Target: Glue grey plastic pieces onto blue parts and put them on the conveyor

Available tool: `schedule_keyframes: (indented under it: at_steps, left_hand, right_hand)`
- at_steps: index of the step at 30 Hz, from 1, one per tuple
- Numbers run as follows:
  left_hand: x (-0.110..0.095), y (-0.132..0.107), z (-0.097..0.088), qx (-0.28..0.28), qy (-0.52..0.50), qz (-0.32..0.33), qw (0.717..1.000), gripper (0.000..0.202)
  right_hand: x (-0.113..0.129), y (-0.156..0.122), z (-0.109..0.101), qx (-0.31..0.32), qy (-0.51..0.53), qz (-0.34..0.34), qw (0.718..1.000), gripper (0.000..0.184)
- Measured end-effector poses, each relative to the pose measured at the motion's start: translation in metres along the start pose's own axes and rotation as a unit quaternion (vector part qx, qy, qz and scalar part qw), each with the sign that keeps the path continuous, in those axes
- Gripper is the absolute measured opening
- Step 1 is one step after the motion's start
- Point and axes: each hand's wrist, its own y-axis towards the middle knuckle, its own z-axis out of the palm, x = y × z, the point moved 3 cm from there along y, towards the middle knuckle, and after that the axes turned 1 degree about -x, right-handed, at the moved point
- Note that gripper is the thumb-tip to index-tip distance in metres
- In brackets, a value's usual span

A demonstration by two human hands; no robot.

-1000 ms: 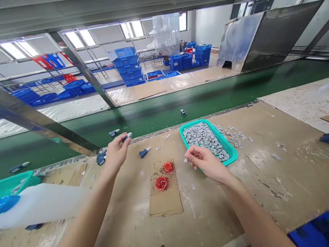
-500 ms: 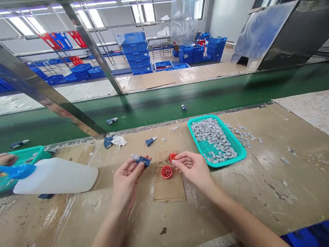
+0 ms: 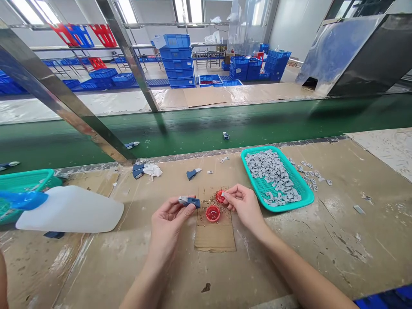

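My left hand (image 3: pixel 172 216) is closed around a small dark-blue and grey plastic part (image 3: pixel 189 201), held slightly above the table left of the cardboard piece (image 3: pixel 215 238). My right hand (image 3: pixel 243 205) pinches a small whitish piece (image 3: pixel 224 195) at the rim of the farther red cap (image 3: pixel 220 197); my fingertips partly hide the cap. The nearer red cap (image 3: pixel 213 213) sits open side up on the cardboard, with shiny red liquid-looking contents. Dark crumbs lie around both caps. Another blue-and-grey part (image 3: pixel 193 173) rests behind the cardboard.
A green basket (image 3: pixel 276 209) of small grey tabs stands right, with loose tabs (image 3: pixel 311 174) beside it. At left lie a white bottle (image 3: pixel 74 210) and another green basket (image 3: pixel 28 176). Beyond runs a green conveyor (image 3: pixel 193 128) carrying several parts. A metal post (image 3: pixel 74 109) slants at left.
Both hands have shifted slightly right in view; the right now shows a whitish piece in its fingertips. Parts on the conveyor have moved left. Another person's hand has left the left basket.
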Motion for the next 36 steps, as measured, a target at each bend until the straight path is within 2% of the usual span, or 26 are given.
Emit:
schedule_keyframes:
  at_steps: [6,11,16,25,30,33,36]
  left_hand:
    - [0.007,-0.003,0.007,0.000,-0.011,-0.017,1.000,0.038]
    - [0.006,-0.008,0.017,0.007,0.013,0.009,1.000,0.032]
    - [0.002,-0.012,0.023,0.015,0.023,0.028,0.999,0.026]
    - [-0.002,-0.018,0.027,0.023,0.040,0.030,0.998,0.021]
    - [0.001,-0.020,0.026,0.032,0.059,0.053,0.996,0.017]
    - [0.001,-0.020,0.027,0.038,0.051,0.060,0.996,0.022]
    - [-0.001,-0.020,0.032,0.060,0.029,0.039,0.997,0.036]
  right_hand:
    - [0.012,-0.005,-0.001,0.035,0.071,0.026,0.997,0.029]
    - [0.030,-0.024,0.005,0.101,0.121,0.064,0.985,0.029]
    - [0.034,-0.032,0.013,0.129,0.115,0.075,0.982,0.031]
    - [0.030,-0.031,0.018,0.149,0.073,0.053,0.985,0.032]
    - [0.030,-0.037,0.016,0.200,0.047,0.103,0.973,0.035]
    - [0.030,-0.040,0.018,0.215,0.065,0.100,0.969,0.038]
    - [0.034,-0.041,0.021,0.198,0.085,0.082,0.973,0.037]
